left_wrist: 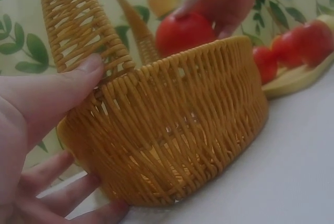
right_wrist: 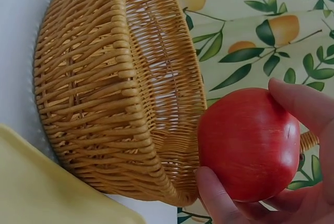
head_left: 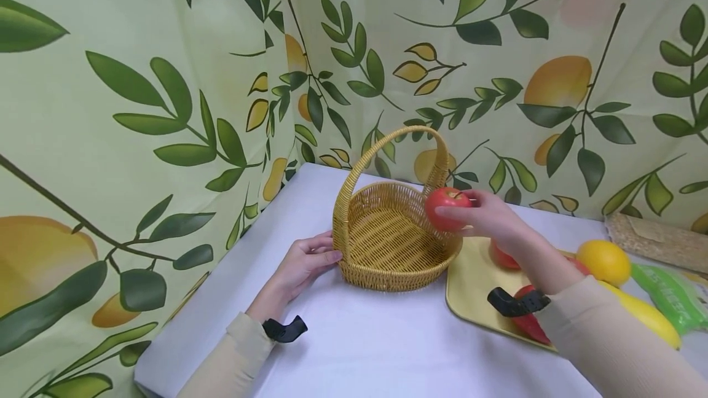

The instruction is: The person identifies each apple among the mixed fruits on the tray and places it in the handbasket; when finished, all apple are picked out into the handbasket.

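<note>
A woven wicker basket (head_left: 395,280) with a tall arched handle stands upright on the white-covered table. My left hand (head_left: 305,264) rests against its left end. In the left wrist view, the thumb (left_wrist: 70,88) touches the base of the handle while the spread, fairly straight fingers touch the outer wall. Over the basket's right rim, my right hand (head_left: 492,217) holds a red apple (head_left: 439,204) between thumb and fingers. The right wrist view shows this apple (right_wrist: 245,143) beside the rim. No fruit shows on the visible part of the basket's floor.
A yellow tray (head_left: 467,296) with several red fruits (head_left: 502,255) lies right of the basket, partly hidden by my right arm. Beyond are an orange (head_left: 604,261), a long yellow fruit (head_left: 649,317), a green packet (head_left: 672,293) and a brown packet (head_left: 658,239). Leaf-patterned cloth (head_left: 343,35) hangs behind.
</note>
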Action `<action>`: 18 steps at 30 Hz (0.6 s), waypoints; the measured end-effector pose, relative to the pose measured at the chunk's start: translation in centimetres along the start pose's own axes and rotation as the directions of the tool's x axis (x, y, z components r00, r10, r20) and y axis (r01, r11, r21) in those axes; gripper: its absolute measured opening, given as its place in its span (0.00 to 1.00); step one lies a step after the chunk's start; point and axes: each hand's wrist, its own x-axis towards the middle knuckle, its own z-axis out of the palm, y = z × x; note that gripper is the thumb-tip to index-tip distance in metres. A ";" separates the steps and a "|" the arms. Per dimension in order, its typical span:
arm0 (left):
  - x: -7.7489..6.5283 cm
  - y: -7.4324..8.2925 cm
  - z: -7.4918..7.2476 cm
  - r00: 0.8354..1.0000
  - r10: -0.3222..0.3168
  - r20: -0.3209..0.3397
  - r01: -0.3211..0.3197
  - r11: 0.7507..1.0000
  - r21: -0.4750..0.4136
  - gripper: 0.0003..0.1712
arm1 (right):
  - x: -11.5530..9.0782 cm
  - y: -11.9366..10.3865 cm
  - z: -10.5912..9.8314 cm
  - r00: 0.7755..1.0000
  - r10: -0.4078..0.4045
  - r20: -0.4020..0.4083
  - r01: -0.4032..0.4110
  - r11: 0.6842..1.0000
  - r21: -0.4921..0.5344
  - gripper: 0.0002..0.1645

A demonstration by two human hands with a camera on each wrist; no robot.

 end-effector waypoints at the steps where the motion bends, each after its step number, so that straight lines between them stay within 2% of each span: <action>1: 0.0 0.0 0.0 1.000 -0.001 -0.004 0.001 1.000 0.001 0.11 | 0.1 0.0 0.1 1.000 -0.004 0.002 0.004 1.000 0.009 0.64; 6: 0.0 0.0 -0.1 1.000 -0.013 -0.011 0.013 1.000 0.003 0.12 | 0.7 -0.4 0.6 1.000 0.008 0.012 -0.008 1.000 0.020 0.64; 11: 0.0 0.0 -0.2 1.000 -0.021 0.015 0.021 1.000 0.003 0.11 | 1.2 -0.8 1.1 0.999 0.034 0.036 -0.035 0.999 0.009 0.63; 18: 0.1 0.1 -0.1 1.000 -0.020 0.020 0.020 1.000 0.020 0.14 | 2.2 -1.4 1.4 0.998 0.009 0.058 -0.008 1.000 -0.021 0.58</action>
